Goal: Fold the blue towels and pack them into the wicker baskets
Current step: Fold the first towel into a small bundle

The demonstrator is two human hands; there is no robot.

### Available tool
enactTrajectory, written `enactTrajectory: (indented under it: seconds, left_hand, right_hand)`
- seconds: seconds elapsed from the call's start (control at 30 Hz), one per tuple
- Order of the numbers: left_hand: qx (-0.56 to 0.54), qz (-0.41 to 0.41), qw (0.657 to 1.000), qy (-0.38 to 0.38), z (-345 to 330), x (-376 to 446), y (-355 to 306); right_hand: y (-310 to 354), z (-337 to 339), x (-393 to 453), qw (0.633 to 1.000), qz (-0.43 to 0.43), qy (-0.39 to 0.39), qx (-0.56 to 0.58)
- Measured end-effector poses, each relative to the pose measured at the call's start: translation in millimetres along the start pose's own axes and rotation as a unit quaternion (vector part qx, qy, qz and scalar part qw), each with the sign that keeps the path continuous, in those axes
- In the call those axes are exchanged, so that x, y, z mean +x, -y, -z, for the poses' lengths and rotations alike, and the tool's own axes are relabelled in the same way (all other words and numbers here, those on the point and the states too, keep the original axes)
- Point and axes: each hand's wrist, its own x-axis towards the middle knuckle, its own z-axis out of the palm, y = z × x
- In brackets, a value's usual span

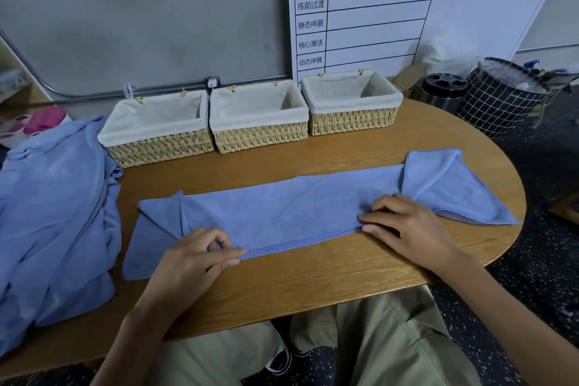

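A blue towel (297, 207) lies folded into a long strip across the wooden table (313, 279), with loose corners sticking out at both ends. My left hand (194, 257) pinches the strip's near hemmed edge left of centre. My right hand (407, 226) pinches the same edge further right, fingers curled on the cloth. Three wicker baskets with white cloth liners stand in a row behind the towel: left (156, 147), middle (260, 138), right (354, 122). All three look empty.
A heap of unfolded blue towels (53, 222) covers the table's left end. Right of the baskets stand a black-lidded metal canister (443, 91) and a black grid-patterned bin (498, 100). A whiteboard chart (391, 9) leans against the wall. The table's rounded end is at right.
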Motion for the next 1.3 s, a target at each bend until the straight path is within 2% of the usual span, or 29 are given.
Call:
enactTrajectory:
  seconds: [0.3,0.37,0.43,0.53,0.63,0.77,0.87,1.07,1.2,1.23,1.3]
  left_hand:
    - [0.075,0.095,0.993,-0.014,0,7,-11]
    - [0.083,0.132,0.987,-0.032,-12,14,-13]
    - [0.072,0.176,0.982,-0.006,-24,19,-13]
    - [0.084,0.233,0.967,0.061,-30,17,-10]
    - [0.134,0.292,0.941,0.108,-18,8,-10]
    - [0.150,0.374,0.907,0.118,-9,-10,-11]
    - [0.144,0.400,0.899,0.108,-5,-13,-14]
    - [0.179,0.400,0.893,0.101,2,-17,-16]
    - [0.180,0.388,0.904,0.008,19,-34,-7]
    - [0.161,0.399,0.902,-0.014,24,-37,-2]
    - [0.113,0.432,0.894,-0.043,34,-42,10]
  right_hand:
    - [21,2,24,0.996,-0.041,0.015,-0.083]
    - [37,-5,44,0.996,-0.060,-0.006,-0.062]
    - [58,-23,70,0.997,-0.073,-0.001,-0.004]
    - [88,-57,101,0.989,-0.087,0.100,0.066]
    - [100,-82,104,0.974,-0.073,0.213,0.026]
    - [96,-85,106,0.965,-0.059,0.254,0.002]
    - [86,-83,113,0.961,-0.056,0.272,-0.004]
    - [63,-81,115,0.969,-0.054,0.241,-0.019]
    - [84,-80,111,0.995,-0.014,0.098,0.032]
    - [95,-82,110,0.995,-0.003,0.077,0.058]
    - [124,-89,111,0.991,0.011,0.092,0.101]
